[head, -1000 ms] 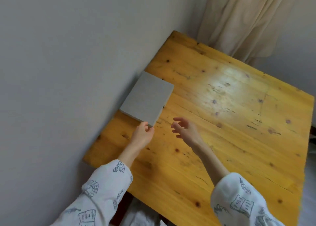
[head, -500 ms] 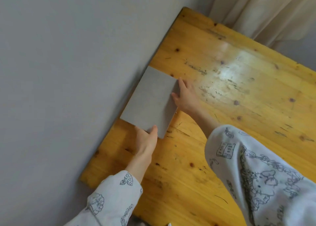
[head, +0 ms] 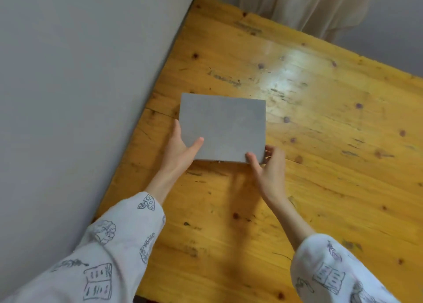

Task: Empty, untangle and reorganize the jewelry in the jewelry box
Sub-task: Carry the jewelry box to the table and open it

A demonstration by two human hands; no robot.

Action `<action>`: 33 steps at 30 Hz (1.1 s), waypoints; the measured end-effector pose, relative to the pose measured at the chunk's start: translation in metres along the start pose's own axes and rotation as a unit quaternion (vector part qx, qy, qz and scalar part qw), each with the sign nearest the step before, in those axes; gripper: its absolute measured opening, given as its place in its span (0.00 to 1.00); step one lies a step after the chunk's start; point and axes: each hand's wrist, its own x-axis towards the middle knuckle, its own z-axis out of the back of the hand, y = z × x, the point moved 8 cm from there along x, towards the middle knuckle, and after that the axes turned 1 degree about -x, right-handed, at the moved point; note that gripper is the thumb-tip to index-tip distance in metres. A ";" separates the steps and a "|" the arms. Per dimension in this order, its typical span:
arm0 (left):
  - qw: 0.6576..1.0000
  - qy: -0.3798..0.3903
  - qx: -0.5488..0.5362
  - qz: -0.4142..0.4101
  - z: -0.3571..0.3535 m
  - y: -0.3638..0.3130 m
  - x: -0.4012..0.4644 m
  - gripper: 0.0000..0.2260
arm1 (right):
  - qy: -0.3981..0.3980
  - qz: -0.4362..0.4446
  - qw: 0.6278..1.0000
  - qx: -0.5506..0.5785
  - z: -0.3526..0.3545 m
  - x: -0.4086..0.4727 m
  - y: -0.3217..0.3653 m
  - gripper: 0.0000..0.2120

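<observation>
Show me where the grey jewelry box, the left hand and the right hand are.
grey jewelry box (head: 223,126): head view, middle of its closed lid.
left hand (head: 180,151): head view, the palm.
right hand (head: 270,172): head view, back of the hand.

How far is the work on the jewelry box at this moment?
It is only beginning. Done: nothing visible; the grey jewelry box is closed, and no jewelry lies on the wooden table. In hand: the left hand and right hand each have a grip on a near corner of the box. Left: opening, emptying, untangling and reorganizing.
</observation>
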 end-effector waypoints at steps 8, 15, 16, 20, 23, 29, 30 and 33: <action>0.815 -0.017 0.461 -0.351 -0.052 -0.010 -0.051 0.43 | -0.054 0.179 0.982 -0.028 0.012 -0.015 0.004 0.22; 0.726 -0.150 0.468 -0.481 -0.074 -0.006 -0.057 0.28 | -0.045 0.317 0.946 -0.055 -0.009 -0.014 -0.002 0.19; 0.727 -0.165 0.465 -0.477 -0.075 -0.006 -0.057 0.27 | -0.045 0.325 0.943 -0.059 -0.009 -0.015 -0.004 0.19; 0.723 -0.189 0.460 -0.480 -0.077 -0.006 -0.059 0.23 | -0.036 0.356 0.930 -0.090 -0.010 -0.016 -0.005 0.26; 0.711 -0.185 0.463 -0.497 -0.075 -0.007 -0.063 0.22 | -0.033 0.379 0.915 -0.134 -0.012 -0.016 -0.006 0.33; 0.681 -0.170 0.502 -0.505 -0.080 -0.008 -0.077 0.24 | -0.063 0.388 0.908 -0.141 -0.010 -0.022 -0.009 0.28; 0.679 -0.162 0.509 -0.503 -0.080 -0.007 -0.081 0.24 | -0.061 0.387 0.910 -0.139 -0.010 -0.026 -0.010 0.28; 0.672 -0.139 0.526 -0.502 -0.076 0.001 -0.098 0.25 | -0.053 0.380 0.915 -0.125 -0.011 -0.044 -0.015 0.27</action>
